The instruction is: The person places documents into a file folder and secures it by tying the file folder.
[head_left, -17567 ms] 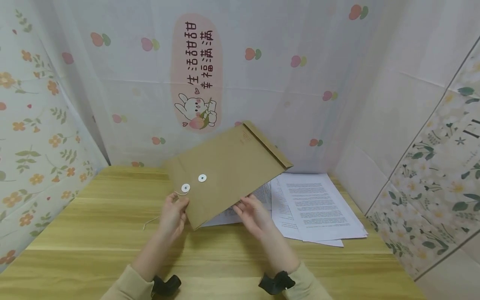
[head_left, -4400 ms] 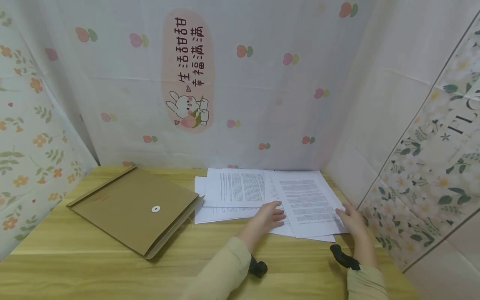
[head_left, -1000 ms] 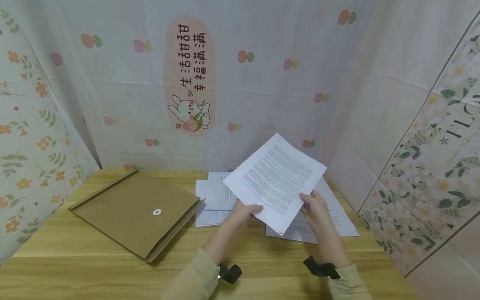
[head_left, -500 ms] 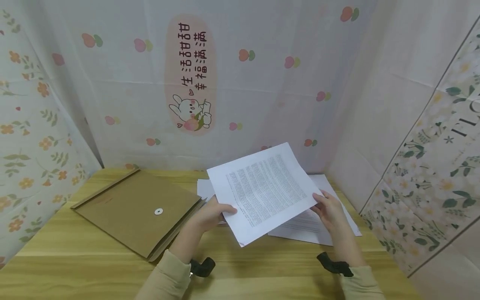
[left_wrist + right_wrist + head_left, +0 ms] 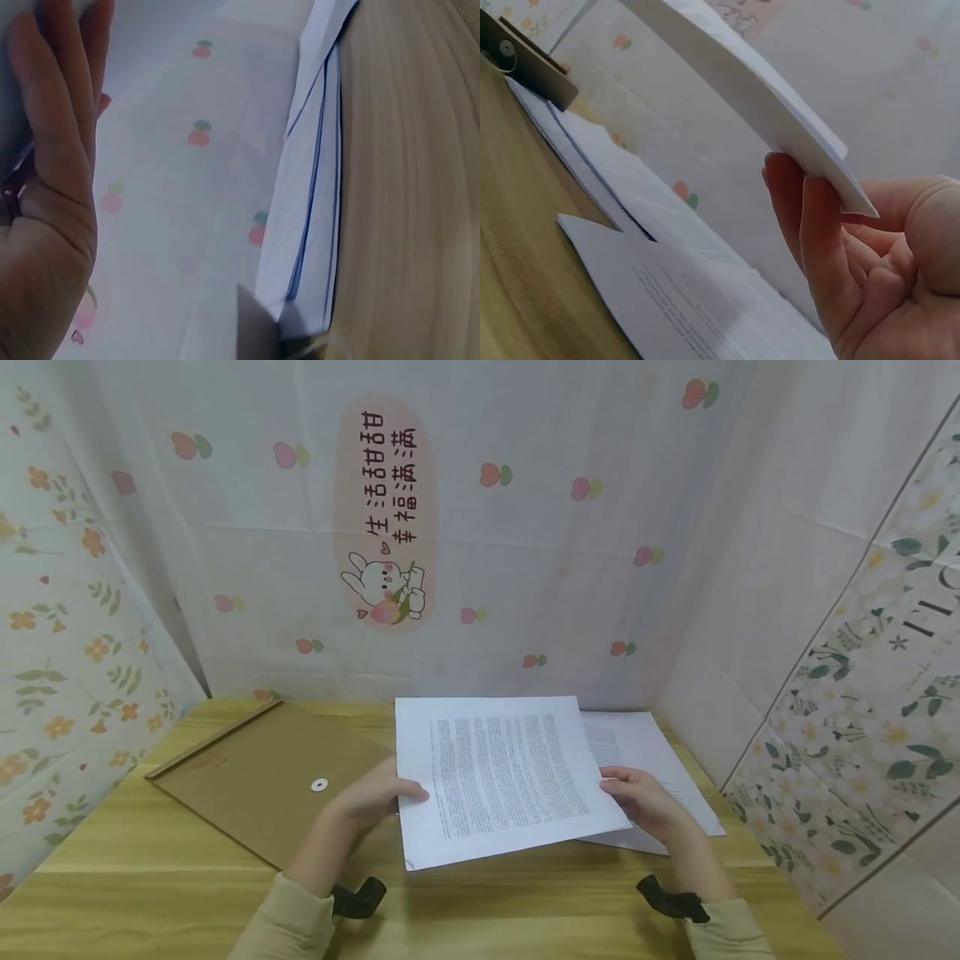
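Note:
Both hands hold up a thin stack of printed paper sheets (image 5: 502, 777), tilted above the table. My left hand (image 5: 378, 793) grips its left edge, thumb on the printed face and fingers behind. My right hand (image 5: 648, 802) pinches the right edge near the lower corner. In the right wrist view the held sheets (image 5: 727, 71) are slightly spread at one end, between the thumb and fingers. More printed sheets (image 5: 652, 752) lie on the table behind and to the right, partly hidden by the stack. A brown string-tie envelope (image 5: 255, 777) lies at the left, overlapped by my left forearm.
The wood-grain table (image 5: 480, 914) extends in front of the sheets. A white patterned curtain (image 5: 525, 527) hangs along the back edge, with floral cloths at both sides. In the left wrist view, loose sheets (image 5: 307, 217) lie in layers by the curtain.
Over the last second the held stack has turned anticlockwise, come lower and shifted left, my left hand moving left with it. Earlier, the envelope was held up, then laid at the left.

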The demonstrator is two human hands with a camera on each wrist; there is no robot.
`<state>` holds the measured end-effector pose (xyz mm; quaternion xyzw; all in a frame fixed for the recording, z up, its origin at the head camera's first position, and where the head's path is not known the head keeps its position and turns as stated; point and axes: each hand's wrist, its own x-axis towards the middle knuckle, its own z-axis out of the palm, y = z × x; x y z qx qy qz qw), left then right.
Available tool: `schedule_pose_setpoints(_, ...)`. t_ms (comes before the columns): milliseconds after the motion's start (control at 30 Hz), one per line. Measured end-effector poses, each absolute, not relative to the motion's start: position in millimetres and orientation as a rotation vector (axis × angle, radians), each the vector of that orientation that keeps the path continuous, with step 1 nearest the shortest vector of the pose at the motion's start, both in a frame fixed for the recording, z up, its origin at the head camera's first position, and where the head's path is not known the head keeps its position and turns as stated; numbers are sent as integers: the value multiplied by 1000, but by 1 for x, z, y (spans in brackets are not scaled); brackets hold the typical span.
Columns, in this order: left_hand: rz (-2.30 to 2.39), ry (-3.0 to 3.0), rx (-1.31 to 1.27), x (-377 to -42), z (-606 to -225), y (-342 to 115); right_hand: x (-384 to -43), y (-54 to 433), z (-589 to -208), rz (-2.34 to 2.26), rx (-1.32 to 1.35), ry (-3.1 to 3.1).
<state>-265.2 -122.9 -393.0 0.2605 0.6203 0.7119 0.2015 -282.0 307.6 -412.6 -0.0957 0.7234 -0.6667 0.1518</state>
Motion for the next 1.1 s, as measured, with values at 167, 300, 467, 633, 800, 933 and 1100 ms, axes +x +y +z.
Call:
schedule_pose_setpoints(167, 1970, 1879, 676, -263, -390, -140, -280, 297, -413, -1911, -368, 2019)
schedule_pose_setpoints(300, 1954, 2008, 613, -263, -391, -154, -278, 291, -413, -1893, -445, 1975)
schedule_pose_setpoints(467, 1957, 2047, 539, -263, -395, -172, -272, 283, -411, -1852, -511, 1960)
schedule_pose_setpoints(633, 1955, 2038, 568, -261, -393, -190, -267, 269, -410, -1800, -560, 1912)
schedule_pose_setpoints(800, 1950, 2040, 604, -258, -390, -208, -262, 253, -411, -1820, -562, 1887)
schedule_pose_setpoints(933, 1932, 2027, 632, -257, -391, -218, -258, 239, -413, -1887, -515, 1907)
schedule_pose_setpoints(1100, 1938, 2038, 629, -257, -394, -226, -253, 225, -413, -1938, -445, 1952)
